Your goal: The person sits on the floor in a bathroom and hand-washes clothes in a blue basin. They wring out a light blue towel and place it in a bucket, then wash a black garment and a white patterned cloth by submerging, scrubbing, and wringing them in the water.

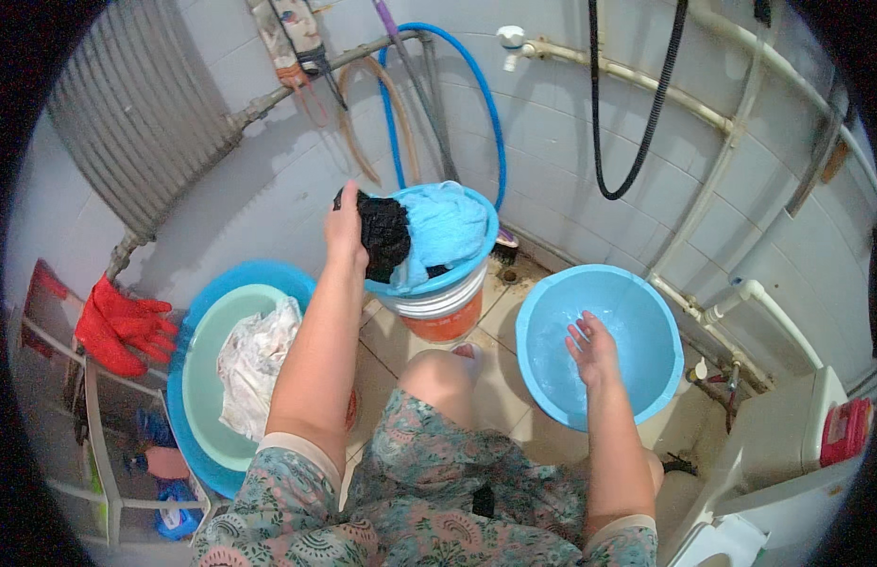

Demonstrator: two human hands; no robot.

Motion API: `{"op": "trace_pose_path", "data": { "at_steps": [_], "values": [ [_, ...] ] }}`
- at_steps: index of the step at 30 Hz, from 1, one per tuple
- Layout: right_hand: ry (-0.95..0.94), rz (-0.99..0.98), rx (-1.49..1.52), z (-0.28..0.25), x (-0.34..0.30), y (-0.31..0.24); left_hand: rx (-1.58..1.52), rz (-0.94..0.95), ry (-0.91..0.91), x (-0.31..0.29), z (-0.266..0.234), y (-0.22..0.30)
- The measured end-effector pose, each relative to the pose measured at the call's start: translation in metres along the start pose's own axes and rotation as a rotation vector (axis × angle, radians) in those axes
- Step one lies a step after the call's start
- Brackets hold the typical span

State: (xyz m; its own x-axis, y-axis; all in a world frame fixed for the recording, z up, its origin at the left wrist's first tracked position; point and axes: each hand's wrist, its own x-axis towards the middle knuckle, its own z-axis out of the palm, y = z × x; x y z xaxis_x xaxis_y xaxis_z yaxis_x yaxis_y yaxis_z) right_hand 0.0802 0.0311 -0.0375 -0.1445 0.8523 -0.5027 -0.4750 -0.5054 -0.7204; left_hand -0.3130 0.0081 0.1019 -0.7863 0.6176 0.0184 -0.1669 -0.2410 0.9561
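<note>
The left hand (345,230) holds black cloth (385,236) by its edge — a slack grip could drop it outside the heaped basin (493,232). The right hand (592,352) is empty, loosely spread.

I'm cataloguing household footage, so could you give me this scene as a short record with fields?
Left hand: against black cloth, fingers partly hidden, grip unclear
Right hand: open, over the right-hand basin, no object visible in it
Centre: upper basin on a white-and-orange bucket, with light-blue cloth
Left: pale green basin inside a larger blue tub, with whitish cloth
Far left: red rubber glove
Wall: blue hose, black hose
</note>
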Motion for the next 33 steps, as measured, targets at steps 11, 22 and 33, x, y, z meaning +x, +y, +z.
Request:
{"op": "trace_pose_path", "data": {
  "at_steps": [11,22,33],
  "values": [
    [-0.085,0.018,-0.066,0.01,-0.006,0.005,1.374,0.293,-0.281,-0.012,-0.07,-0.066],
    [-0.07,-0.023,-0.156,0.014,-0.021,-0.01,1.138,0.337,-0.001,0.03,-0.063,-0.079],
    [-0.099,-0.007,-0.158,0.01,-0.021,-0.011,1.158,-0.193,-0.591,-0.004,-0.05,-0.02]
  ]
}}
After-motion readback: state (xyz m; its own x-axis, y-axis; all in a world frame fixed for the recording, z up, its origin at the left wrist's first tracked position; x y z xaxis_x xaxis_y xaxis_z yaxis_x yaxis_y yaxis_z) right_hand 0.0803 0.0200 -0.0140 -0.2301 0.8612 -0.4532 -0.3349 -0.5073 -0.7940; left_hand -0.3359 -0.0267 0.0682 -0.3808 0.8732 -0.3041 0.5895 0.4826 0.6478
